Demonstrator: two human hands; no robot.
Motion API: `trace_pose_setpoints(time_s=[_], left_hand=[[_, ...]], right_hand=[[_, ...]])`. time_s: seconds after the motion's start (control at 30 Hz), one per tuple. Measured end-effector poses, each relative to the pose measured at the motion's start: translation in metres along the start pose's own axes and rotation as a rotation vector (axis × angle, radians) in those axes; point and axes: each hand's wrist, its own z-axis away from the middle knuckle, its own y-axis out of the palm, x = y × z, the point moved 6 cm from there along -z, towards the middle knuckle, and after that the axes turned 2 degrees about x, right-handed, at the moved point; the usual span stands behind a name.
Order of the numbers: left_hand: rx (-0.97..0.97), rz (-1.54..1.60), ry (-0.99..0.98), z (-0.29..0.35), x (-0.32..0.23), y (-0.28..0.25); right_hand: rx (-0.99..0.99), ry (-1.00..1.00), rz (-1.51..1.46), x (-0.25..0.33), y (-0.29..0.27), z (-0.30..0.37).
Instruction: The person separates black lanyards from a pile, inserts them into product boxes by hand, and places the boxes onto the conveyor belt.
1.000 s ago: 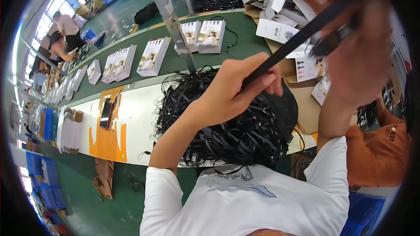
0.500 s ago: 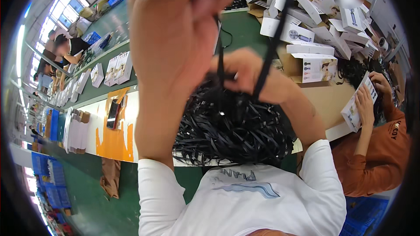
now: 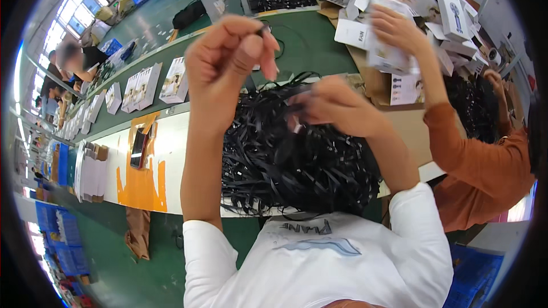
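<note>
A large heap of thin black straps [image 3: 297, 165], flecked with small shiny pieces, lies on the table in front of me. Raised above its far left side, my left hand [image 3: 228, 63] is closed in a pinch on a small dark strap end [image 3: 264, 29]. My right hand [image 3: 342, 105] is low over the heap's far right part, its curled fingers closed on black strapping. Motion blurs those fingertips, so exactly how much they hold is unclear.
A co-worker's hand [image 3: 399, 31] holds a white box at a jumbled pile of printed boxes [image 3: 451, 17], far right. At left lie a phone [image 3: 138, 148] on orange tape and stacked white boxes [image 3: 91, 171]. More boxes [image 3: 142, 88] line the green bench.
My left hand has come down and away from the camera; the long strap hanging near it no longer shows. My right hand stays over the heap. The co-worker's arm has swung to the box pile.
</note>
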Motion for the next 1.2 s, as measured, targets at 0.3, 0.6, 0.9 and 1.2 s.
trace_pose_setpoints(time_s=[0.3,0.6,0.9,1.2], left_hand=[[-0.314,0.012,-0.075,0.034,0.036,-0.045],[-0.178,0.006,-0.38,0.056,0.071,0.004],[0.084,0.317,-0.459,0.056,0.066,0.065],[0.246,0.267,-0.298,-0.003,0.021,0.111]], right_hand=[[0.258,0.045,0.043,-0.007,-0.005,0.051],[-0.568,-0.328,0.566,0.041,-0.068,0.099],[-0.402,0.086,1.007,0.026,-0.079,0.098],[-0.544,-0.1,1.2,0.053,-0.101,0.122]])
